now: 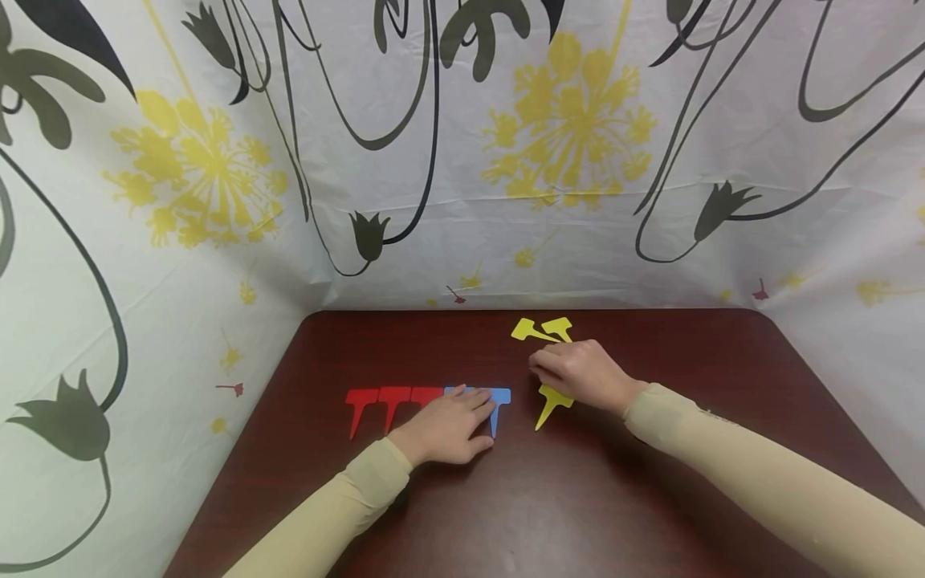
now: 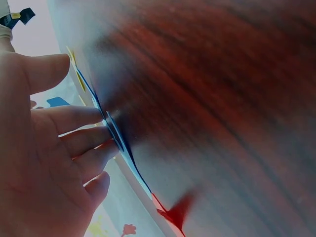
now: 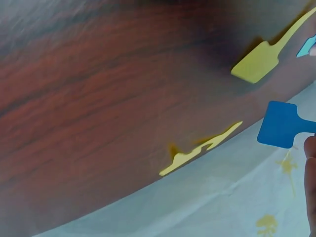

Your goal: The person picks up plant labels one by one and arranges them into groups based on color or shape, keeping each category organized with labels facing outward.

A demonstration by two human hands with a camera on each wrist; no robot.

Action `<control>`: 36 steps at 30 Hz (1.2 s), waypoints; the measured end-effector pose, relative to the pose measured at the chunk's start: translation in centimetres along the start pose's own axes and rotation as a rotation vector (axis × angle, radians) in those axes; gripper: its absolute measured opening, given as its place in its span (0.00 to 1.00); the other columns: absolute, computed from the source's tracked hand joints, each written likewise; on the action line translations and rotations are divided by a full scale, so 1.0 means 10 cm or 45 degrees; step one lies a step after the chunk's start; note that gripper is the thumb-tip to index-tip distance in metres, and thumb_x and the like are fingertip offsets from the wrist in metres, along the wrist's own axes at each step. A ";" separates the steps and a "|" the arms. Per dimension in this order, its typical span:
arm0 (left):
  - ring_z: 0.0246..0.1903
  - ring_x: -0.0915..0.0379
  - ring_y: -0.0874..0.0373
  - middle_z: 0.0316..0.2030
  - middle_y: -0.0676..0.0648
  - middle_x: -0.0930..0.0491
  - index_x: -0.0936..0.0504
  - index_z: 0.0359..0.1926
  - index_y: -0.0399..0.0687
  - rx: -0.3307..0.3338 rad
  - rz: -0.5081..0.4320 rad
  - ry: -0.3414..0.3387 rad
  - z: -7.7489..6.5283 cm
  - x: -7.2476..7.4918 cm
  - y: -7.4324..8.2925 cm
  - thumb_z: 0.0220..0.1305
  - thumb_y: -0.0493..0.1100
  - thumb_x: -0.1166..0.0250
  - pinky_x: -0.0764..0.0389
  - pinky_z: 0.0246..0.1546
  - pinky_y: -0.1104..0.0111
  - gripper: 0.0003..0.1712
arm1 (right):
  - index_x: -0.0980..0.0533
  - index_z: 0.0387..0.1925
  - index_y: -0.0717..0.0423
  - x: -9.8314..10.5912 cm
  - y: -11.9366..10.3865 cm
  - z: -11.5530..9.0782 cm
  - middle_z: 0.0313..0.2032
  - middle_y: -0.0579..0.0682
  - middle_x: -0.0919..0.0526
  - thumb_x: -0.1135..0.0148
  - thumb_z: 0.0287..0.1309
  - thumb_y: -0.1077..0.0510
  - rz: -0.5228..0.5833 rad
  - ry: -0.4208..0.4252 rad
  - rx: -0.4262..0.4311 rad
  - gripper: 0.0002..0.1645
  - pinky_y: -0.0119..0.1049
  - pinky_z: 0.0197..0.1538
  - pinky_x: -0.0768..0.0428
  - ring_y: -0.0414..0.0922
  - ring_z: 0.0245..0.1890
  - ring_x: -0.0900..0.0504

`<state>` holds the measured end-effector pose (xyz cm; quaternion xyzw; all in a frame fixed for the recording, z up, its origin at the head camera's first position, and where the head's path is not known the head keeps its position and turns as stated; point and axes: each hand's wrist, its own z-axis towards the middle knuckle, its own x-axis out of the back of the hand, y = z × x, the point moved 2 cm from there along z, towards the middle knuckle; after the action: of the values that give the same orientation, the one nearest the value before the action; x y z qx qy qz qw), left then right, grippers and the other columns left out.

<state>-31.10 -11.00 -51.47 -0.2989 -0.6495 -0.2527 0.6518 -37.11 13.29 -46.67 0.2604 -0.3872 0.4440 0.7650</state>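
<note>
T-shaped plant labels lie on the dark wooden table. Red labels [image 1: 363, 396] and blue labels [image 1: 501, 396] form a row with their heads side by side and their points toward me. My left hand [image 1: 450, 427] rests on the blue ones, fingers extended and partly covering them. My right hand [image 1: 581, 371] pinches a blue label [image 3: 279, 123], which the head view hides behind the hand. Under and in front of that hand lies a yellow label [image 1: 555, 400]. Just beyond it are two more yellow labels [image 1: 523, 329], their stems close together.
The brown table [image 1: 614, 498] has rounded far corners. A white patterned cloth [image 1: 448, 185] hangs along its back and sides, close to the table's edges.
</note>
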 end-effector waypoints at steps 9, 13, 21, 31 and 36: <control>0.65 0.49 0.53 0.65 0.45 0.42 0.39 0.66 0.48 -0.002 -0.001 -0.019 0.01 0.01 0.00 0.62 0.64 0.54 0.50 0.64 0.58 0.38 | 0.22 0.38 0.47 -0.15 -0.15 -0.02 0.33 0.35 0.21 0.36 0.50 0.56 0.106 -0.029 0.055 0.10 0.26 0.29 0.24 0.28 0.27 0.24; 0.64 0.49 0.53 0.65 0.45 0.42 0.39 0.66 0.48 -0.010 -0.002 -0.022 0.01 0.01 -0.01 0.62 0.64 0.53 0.50 0.63 0.58 0.38 | 0.22 0.38 0.47 -0.21 -0.23 -0.06 0.32 0.35 0.22 0.34 0.48 0.58 0.153 -0.074 0.078 0.12 0.24 0.27 0.25 0.27 0.23 0.26; 0.64 0.48 0.53 0.65 0.45 0.42 0.39 0.66 0.48 -0.009 0.000 -0.019 -0.01 0.01 -0.02 0.62 0.65 0.53 0.49 0.63 0.58 0.38 | 0.24 0.36 0.47 -0.31 -0.34 -0.18 0.30 0.35 0.27 0.36 0.50 0.56 0.120 -0.180 0.184 0.09 0.23 0.21 0.29 0.28 0.22 0.31; 0.64 0.47 0.53 0.65 0.45 0.41 0.38 0.66 0.48 -0.028 0.009 0.009 0.00 0.01 -0.01 0.61 0.65 0.53 0.47 0.63 0.57 0.38 | 0.27 0.32 0.45 -0.36 -0.42 -0.29 0.29 0.37 0.32 0.40 0.52 0.54 0.020 -0.291 0.264 0.05 0.27 0.21 0.30 0.32 0.25 0.33; 0.64 0.48 0.53 0.65 0.45 0.41 0.38 0.66 0.47 -0.033 0.009 0.015 0.01 0.01 -0.01 0.61 0.65 0.53 0.48 0.63 0.58 0.38 | 0.26 0.34 0.44 -0.34 -0.41 -0.33 0.31 0.37 0.31 0.41 0.49 0.55 0.004 -0.345 0.253 0.07 0.29 0.23 0.28 0.34 0.29 0.32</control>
<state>-31.24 -11.01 -51.36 -0.3081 -0.6412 -0.2604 0.6527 -33.33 12.13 -51.56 0.3916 -0.4416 0.4422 0.6754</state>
